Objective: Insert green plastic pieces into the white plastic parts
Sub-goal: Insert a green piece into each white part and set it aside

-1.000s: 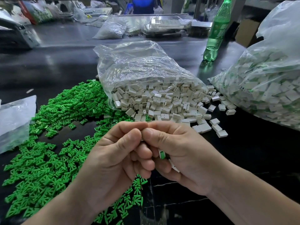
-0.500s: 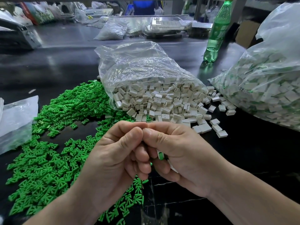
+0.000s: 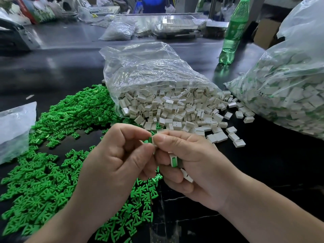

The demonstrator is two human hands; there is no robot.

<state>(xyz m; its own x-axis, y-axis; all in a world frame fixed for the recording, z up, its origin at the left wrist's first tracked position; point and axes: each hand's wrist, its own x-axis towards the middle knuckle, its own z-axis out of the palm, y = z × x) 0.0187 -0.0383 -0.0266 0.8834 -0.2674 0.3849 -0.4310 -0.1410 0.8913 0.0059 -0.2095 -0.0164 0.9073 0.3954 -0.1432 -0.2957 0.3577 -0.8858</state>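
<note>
two hands: met at their fingertips low over the black table [image 3: 52,71], in front of the piles.
left hand [image 3: 112,163]: fingers curled, thumb and forefinger pinching a green piece [image 3: 150,139], of which only a sliver showed.
right hand [image 3: 198,165]: thumb and forefinger pinched a white part [image 3: 154,140], its end turned toward the green piece; the lower fingers curled round a filled part [image 3: 174,161] with green showing in its slot, and a spare white part [image 3: 187,176] lay just below it in the palm.
green piece and white part: touching at the fingertips; how far the green sat inside could not be told.
green pile [image 3: 43,172]: loose pieces spread over the table at the left, running under the left wrist.
open bag [image 3: 149,74]: clear plastic, on its side behind the hands, loose white parts [image 3: 175,109] spilling from its mouth onto the table.
large bag [image 3: 289,88]: clear, packed with white parts tinged green, at the right.
small bag [image 3: 14,128]: clear, at the left edge beside the green pile.
bottle [image 3: 233,32]: green plastic, upright, far behind the bags.
</note>
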